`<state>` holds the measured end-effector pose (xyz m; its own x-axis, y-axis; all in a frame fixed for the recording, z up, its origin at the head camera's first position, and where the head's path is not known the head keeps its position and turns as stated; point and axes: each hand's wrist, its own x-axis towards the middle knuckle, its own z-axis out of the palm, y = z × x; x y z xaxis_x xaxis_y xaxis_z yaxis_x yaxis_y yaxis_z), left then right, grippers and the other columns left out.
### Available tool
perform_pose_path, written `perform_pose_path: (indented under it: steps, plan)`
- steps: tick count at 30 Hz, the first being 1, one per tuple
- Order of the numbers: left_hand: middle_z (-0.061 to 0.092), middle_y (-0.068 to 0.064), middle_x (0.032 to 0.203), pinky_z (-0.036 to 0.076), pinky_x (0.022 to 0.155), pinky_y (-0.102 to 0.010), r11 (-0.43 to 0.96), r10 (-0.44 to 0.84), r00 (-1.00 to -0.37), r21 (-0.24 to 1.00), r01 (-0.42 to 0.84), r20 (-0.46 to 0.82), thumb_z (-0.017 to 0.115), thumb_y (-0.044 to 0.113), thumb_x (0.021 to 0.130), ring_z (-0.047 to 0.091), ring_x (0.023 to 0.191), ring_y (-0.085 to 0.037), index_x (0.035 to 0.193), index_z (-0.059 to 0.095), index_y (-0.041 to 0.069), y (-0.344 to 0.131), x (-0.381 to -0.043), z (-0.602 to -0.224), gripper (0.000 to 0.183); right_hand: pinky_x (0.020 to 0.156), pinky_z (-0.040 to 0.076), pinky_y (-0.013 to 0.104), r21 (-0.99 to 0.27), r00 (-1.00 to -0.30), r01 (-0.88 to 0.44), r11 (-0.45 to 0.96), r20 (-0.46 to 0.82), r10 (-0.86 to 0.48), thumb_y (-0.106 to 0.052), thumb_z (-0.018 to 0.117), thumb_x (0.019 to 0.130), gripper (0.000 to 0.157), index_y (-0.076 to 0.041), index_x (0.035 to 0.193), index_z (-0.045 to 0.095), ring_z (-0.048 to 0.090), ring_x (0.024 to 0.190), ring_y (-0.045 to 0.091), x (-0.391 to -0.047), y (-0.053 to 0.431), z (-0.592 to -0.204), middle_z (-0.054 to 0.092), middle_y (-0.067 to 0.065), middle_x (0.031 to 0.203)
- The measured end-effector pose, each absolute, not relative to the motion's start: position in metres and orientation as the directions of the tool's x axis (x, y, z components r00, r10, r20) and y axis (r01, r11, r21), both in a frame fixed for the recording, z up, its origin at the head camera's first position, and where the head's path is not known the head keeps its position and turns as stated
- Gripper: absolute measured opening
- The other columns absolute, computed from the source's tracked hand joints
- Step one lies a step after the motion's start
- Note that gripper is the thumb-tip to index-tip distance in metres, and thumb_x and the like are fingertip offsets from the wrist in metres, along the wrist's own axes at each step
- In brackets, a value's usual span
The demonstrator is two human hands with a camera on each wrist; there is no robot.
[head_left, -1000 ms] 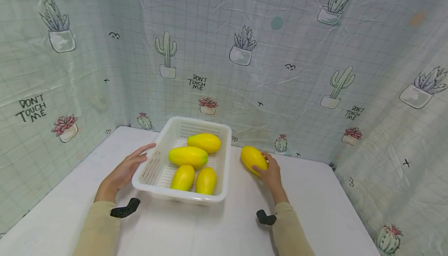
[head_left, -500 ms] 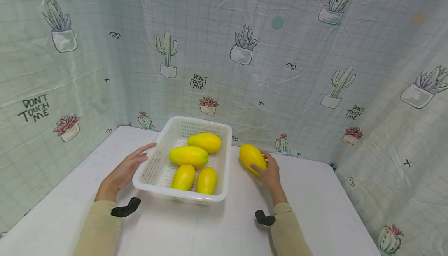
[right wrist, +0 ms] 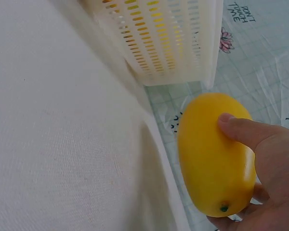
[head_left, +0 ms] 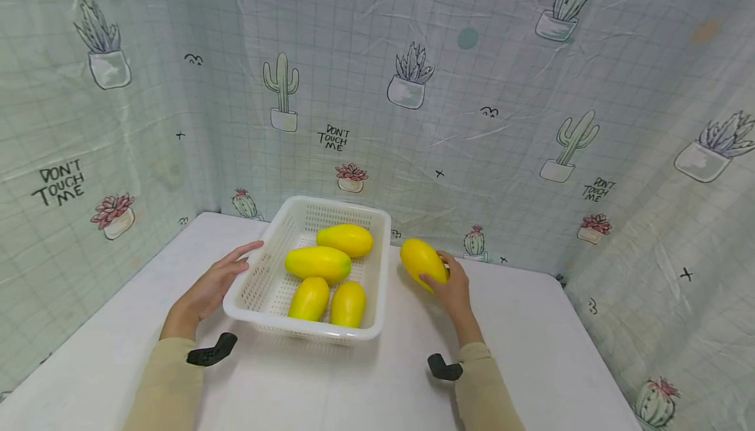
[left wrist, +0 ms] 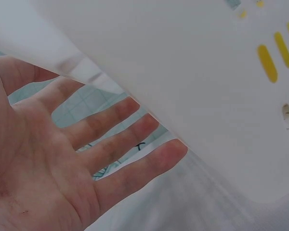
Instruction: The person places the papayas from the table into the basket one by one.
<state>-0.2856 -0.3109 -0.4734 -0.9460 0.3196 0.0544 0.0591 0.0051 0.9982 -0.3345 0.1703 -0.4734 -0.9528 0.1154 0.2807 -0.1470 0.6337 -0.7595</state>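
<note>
My right hand (head_left: 455,289) grips a yellow papaya (head_left: 423,262), thumb on one side and fingers round the other; the right wrist view shows the small green stem end of this papaya (right wrist: 216,159). It appears slightly raised, with a shadow on the table, to the right of a white plastic basket (head_left: 385,267). Inside the basket lie several more papayas (head_left: 317,264), one with a greenish tip. My left hand (head_left: 209,287) is at the basket's left side. In the left wrist view its straight fingers (left wrist: 130,168) touch the basket wall from below the rim.
The white table (head_left: 401,385) carries the basket left of its middle. A curtain (head_left: 448,143) printed with cactus drawings hangs close behind and along both sides. Black wrist devices (head_left: 445,367) sit at both cuffs.
My right hand has shifted slightly left and away from me, raising the papaya a little towards the basket. My left hand and the basket have stayed in place.
</note>
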Motion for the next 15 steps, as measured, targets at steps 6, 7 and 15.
perform_pose_path:
  steps: [6, 7, 15]
  plan:
    - [0.026, -0.004, 0.157, 0.052, 0.091, -0.031, 0.008, 0.321, -0.946, 0.998, 0.058, 0.052, 0.036, 0.033, 0.104, 0.057, 0.115, -0.007, 0.154, 0.021, 0.032, -0.311, -0.287, -0.473, 0.052, 0.108, 0.037, 0.053, -0.753, -0.946, -0.178, 0.634, 0.308, 0.100, -0.032, 0.076, 0.083, 0.066, -0.017, 0.139, 0.045, 0.049, 0.122, 0.032, -0.332, 0.168, -0.468, 0.050, 0.011, 0.137]
    - [0.026, -0.004, 0.157, 0.052, 0.091, -0.031, 0.008, 0.321, -0.946, 0.998, 0.058, 0.052, 0.036, 0.033, 0.104, 0.057, 0.115, -0.007, 0.154, 0.021, 0.032, -0.311, -0.287, -0.473, 0.052, 0.107, 0.038, 0.053, -0.751, -0.944, -0.184, 0.634, 0.315, 0.099, -0.031, 0.076, 0.083, 0.066, -0.017, 0.139, 0.046, 0.049, 0.122, 0.032, -0.332, 0.167, -0.467, 0.051, 0.011, 0.136]
    - [0.027, -0.003, 0.156, 0.051, 0.092, -0.030, 0.004, 0.322, -0.945, 0.998, 0.057, 0.053, 0.037, 0.033, 0.104, 0.056, 0.116, -0.007, 0.154, 0.020, 0.032, -0.312, -0.287, -0.474, 0.053, 0.105, 0.039, 0.052, -0.749, -0.934, -0.210, 0.629, 0.344, 0.098, -0.031, 0.076, 0.083, 0.064, -0.019, 0.137, 0.047, 0.050, 0.119, 0.030, -0.332, 0.164, -0.462, 0.052, 0.008, 0.134]
